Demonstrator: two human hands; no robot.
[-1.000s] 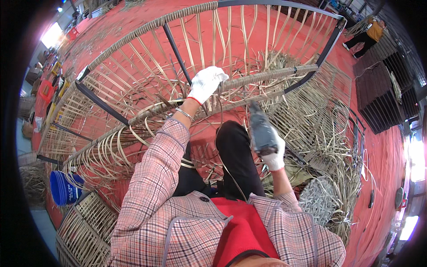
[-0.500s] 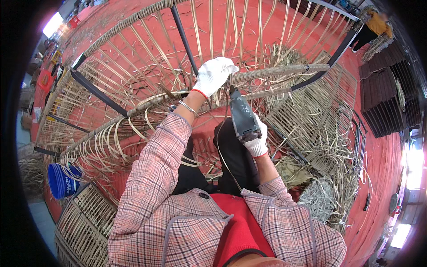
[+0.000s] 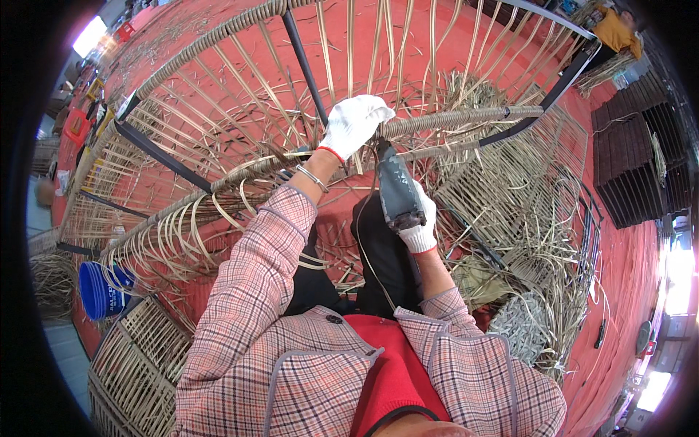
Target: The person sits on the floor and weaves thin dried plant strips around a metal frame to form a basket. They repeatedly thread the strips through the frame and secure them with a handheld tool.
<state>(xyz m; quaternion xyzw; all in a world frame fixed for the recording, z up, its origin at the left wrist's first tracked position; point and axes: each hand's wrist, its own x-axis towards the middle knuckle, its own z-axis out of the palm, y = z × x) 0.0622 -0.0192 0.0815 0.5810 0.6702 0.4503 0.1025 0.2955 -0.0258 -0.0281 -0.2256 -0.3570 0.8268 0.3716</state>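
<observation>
Gloved left hand [image 3: 354,124] grips the wrapped rattan rail [image 3: 466,116]; right hand [image 3: 416,222] clasps a grey power tool [image 3: 397,191].

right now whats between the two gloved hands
In the head view, the grey power tool spans the stretch from the right hand up to the left hand.

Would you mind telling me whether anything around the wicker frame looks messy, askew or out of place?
Yes: loose cane strips lie in a tangled heap on the red floor right of the frame, and unwoven strands hang ragged from its lower rail. The gloved left hand grips the wrapped rail; the right hand holds a power tool.
</observation>
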